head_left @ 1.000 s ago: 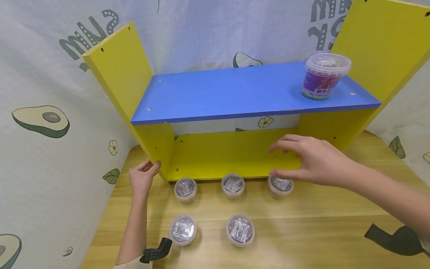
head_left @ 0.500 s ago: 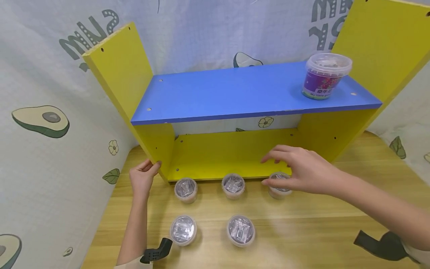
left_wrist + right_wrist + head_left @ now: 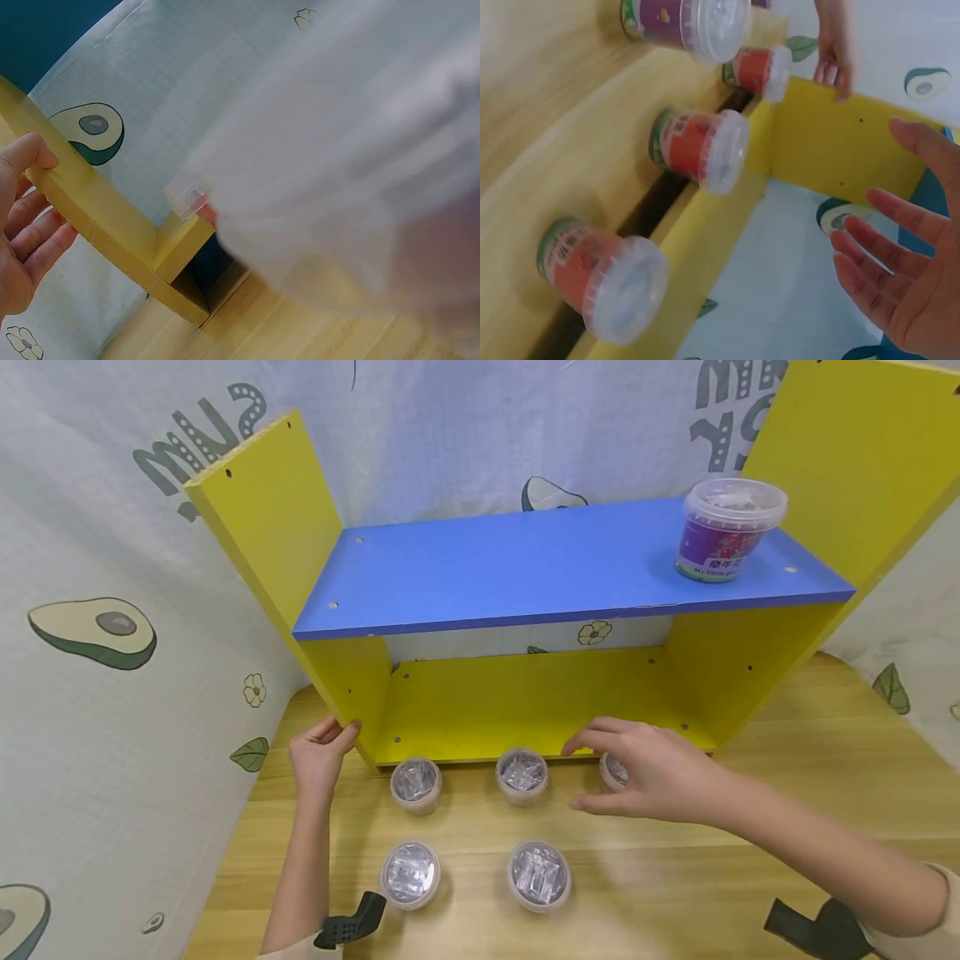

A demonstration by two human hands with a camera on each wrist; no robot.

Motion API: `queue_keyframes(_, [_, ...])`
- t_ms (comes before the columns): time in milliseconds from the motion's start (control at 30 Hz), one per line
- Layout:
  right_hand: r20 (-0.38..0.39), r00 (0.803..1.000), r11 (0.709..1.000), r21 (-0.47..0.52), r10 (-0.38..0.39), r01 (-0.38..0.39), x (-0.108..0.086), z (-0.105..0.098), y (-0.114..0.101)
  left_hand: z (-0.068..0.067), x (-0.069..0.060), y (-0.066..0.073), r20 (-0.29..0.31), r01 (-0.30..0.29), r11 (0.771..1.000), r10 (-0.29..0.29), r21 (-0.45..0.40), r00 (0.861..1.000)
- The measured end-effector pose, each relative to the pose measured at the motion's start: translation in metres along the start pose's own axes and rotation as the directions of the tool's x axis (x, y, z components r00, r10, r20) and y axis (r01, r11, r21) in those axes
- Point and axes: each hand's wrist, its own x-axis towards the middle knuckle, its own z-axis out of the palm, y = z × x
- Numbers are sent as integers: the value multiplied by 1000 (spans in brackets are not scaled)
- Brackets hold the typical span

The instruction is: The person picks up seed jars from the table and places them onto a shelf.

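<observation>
My left hand pinches the front edge of the yellow left side panel; in the left wrist view, thumb and fingers lie on either side of it. My right hand hovers with spread, slightly bent fingers and nothing between them. It partly hides the right lidded plastic tub of the row along the shelf unit's base. Beside it stand the middle tub and left tub; their labels look red in the right wrist view. A purple-labelled tub stands on the blue shelf, at the right.
Two more tubs stand nearer on the wooden table: one front left, one front middle. The yellow right panel rises beyond the right hand. Avocado-print cloth hangs behind and at the sides.
My right hand has moved left and toward me, from over the right tub to the gap beside it, staying spread. The left hand and the tubs have not moved.
</observation>
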Motion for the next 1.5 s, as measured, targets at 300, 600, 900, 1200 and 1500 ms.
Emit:
queue_keyframes(300, [35, 999, 999, 37, 27, -29, -7, 29, -4, 0, 0, 0, 7, 11, 1000, -11, -4, 1000])
queue_keyframes(600, [61, 997, 992, 111, 53, -59, -10, 41, -3, -1, 0, -2, 14, 13, 1000, -13, -13, 1000])
queue_keyframes(900, [112, 990, 990, 110, 81, -93, -9, 63, -8, -1, 0, -3, -1, 14, 1000, -14, -12, 1000])
queue_keyframes(1200, [134, 990, 993, 101, 48, -62, -7, 78, -14, 0, 0, -2, 11, 13, 1000, -13, -10, 1000])
queue_keyframes(1500, [147, 989, 994, 101, 13, -28, -6, 92, -15, -1, -1, -2, 9, 4, 1000, -4, -18, 1000])
